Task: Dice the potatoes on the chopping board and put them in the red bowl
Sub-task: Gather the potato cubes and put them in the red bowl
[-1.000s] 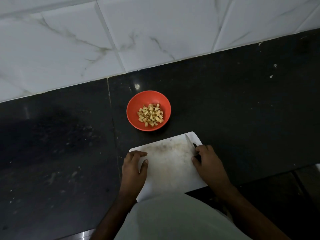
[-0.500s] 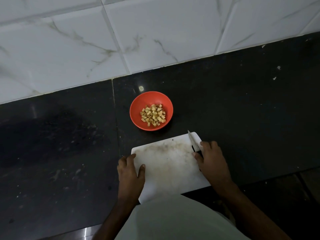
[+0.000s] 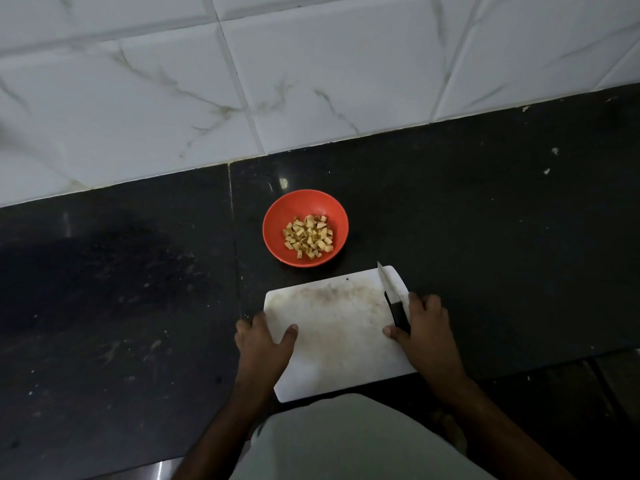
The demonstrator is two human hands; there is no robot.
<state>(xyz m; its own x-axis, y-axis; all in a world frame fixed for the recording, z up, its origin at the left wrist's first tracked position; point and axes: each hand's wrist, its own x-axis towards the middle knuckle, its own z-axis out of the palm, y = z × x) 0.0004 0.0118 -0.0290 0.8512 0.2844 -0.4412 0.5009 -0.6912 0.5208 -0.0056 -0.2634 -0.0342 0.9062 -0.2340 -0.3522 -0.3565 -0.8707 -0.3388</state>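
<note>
So the diced potatoes point(image 3: 308, 236) are all sitting in the red bowl point(image 3: 273, 230), piled a bit toward its right side. The bowl is on the black table point(image 3: 485, 237), just beyond the far edge of the chopping board point(image 3: 332, 337), apart from it by a small strip of dark stone. Both hands are down at the board, so the potato is well ahead of them, closer to the left hand's line than the right's.

The left hand point(image 3: 263, 348) grips the board's left edge: thumb lying on top of the white surface, the other fingers curled over the side. The right hand point(image 3: 424, 327) is at the right edge, fingers curled over the board's rim and thumb on top. The knife point(image 3: 393, 299) lies on the board right by that thumb, black handle touching or nearly touching it, blade pointing away toward the far right corner. Can't really tell if the hand has any hold on the handle or just the board.

The board's top is bare apart from brownish smears. Its near edge hangs out past the table's front edge, toward the person's pale shirt point(image 3: 346, 441). Lots of open dark table left and right, white marble-look wall tiles point(image 3: 311, 81) at the back.
</note>
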